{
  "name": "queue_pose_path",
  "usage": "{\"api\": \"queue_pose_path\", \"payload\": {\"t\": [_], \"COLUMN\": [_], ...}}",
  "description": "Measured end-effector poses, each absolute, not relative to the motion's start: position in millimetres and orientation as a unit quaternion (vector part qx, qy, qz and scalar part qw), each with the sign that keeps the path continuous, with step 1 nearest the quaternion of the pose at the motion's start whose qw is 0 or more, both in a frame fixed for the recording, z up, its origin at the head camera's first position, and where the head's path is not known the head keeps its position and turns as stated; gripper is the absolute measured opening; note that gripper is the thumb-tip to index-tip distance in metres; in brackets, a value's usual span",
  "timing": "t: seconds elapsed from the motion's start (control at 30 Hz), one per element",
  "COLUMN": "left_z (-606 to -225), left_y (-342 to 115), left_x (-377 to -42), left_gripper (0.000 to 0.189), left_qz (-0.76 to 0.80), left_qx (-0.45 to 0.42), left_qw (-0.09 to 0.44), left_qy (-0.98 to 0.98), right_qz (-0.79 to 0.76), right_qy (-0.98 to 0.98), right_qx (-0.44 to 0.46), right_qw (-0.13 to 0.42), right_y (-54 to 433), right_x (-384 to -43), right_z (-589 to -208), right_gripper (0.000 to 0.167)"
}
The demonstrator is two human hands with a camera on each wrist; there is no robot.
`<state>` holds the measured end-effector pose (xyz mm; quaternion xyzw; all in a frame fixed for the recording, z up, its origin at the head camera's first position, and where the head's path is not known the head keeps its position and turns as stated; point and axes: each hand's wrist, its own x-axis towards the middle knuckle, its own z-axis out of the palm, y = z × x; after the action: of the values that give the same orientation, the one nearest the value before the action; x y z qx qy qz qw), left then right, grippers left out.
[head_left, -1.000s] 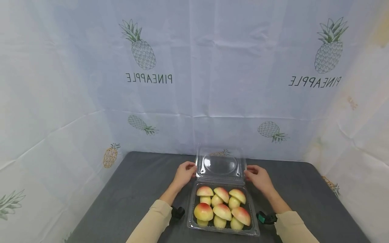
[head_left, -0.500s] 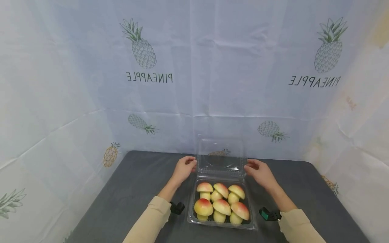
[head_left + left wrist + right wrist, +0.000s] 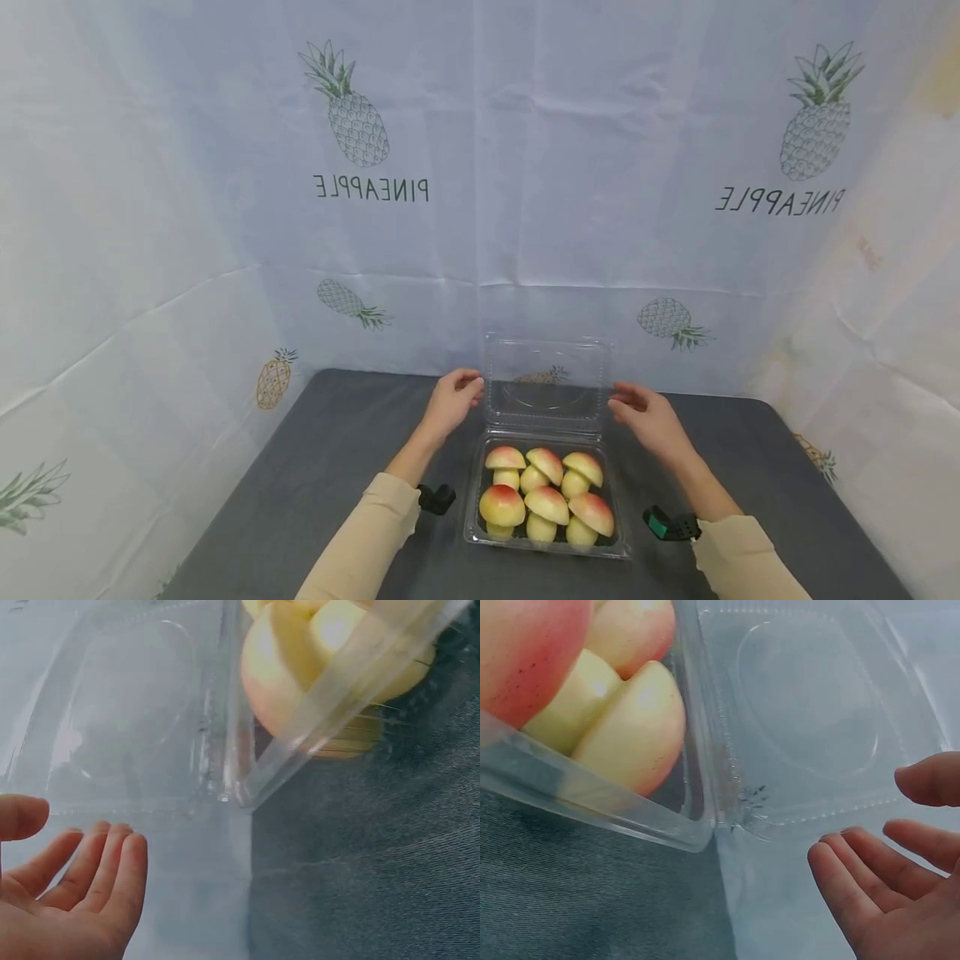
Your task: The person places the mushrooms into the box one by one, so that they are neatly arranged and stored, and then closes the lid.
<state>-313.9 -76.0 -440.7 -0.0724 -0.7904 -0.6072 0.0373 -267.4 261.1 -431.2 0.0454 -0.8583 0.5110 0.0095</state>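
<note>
A clear plastic clamshell box (image 3: 551, 551) sits on the table with its hinged lid (image 3: 547, 412) tilted up at the back. Inside its base are several mushroom-shaped pieces (image 3: 546, 505), pale yellow with reddish caps, in two rows. My left hand (image 3: 450, 404) is beside the lid's left edge, thumb parted from the loosely bent fingers (image 3: 112, 881). On the lid's other side is my right hand (image 3: 656, 423), its thumb likewise apart from the fingers (image 3: 851, 881). The wrist views show nothing pinched in either hand. Whether any fingertip brushes the lid, I cannot tell.
A dark grey cloth covers the table (image 3: 352, 450). Behind it and at both sides hangs a pale curtain (image 3: 555, 208) printed with pineapples. Black wrist devices (image 3: 437, 499) show on both forearms.
The lid has swung up to a steeper angle. Both hands have risen and shifted away from me, and the right hand has drawn slightly outward from the lid's edge.
</note>
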Motion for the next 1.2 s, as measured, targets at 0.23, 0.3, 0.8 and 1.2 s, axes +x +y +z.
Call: {"api": "queue_pose_path", "payload": {"t": [0.23,0.3,0.8,1.2], "left_z": [-430,-427,-423,-428], "left_y": [-81,-82,-95,-107], "left_x": [-306,-303,-283,-263], "left_gripper": [0.037,0.037,0.045,0.042], "left_qz": [-0.631,-0.642,-0.686,-0.669], "left_qx": [-0.081,-0.083,-0.083,-0.099], "left_qw": [0.032,0.029,-0.011,-0.070], "left_qy": [-0.771,-0.762,-0.722,-0.733], "right_qz": [0.528,0.539,0.614,0.615], "right_qy": [-0.847,-0.840,-0.788,-0.784], "right_qx": [0.056,0.059,0.048,0.078], "right_qw": [0.029,0.034,0.021,-0.020], "right_y": [267,269,272,282], "right_x": [-262,-260,-236,-220], "right_z": [-423,-422,-415,-427], "right_gripper": [0.059,0.059,0.060,0.051]}}
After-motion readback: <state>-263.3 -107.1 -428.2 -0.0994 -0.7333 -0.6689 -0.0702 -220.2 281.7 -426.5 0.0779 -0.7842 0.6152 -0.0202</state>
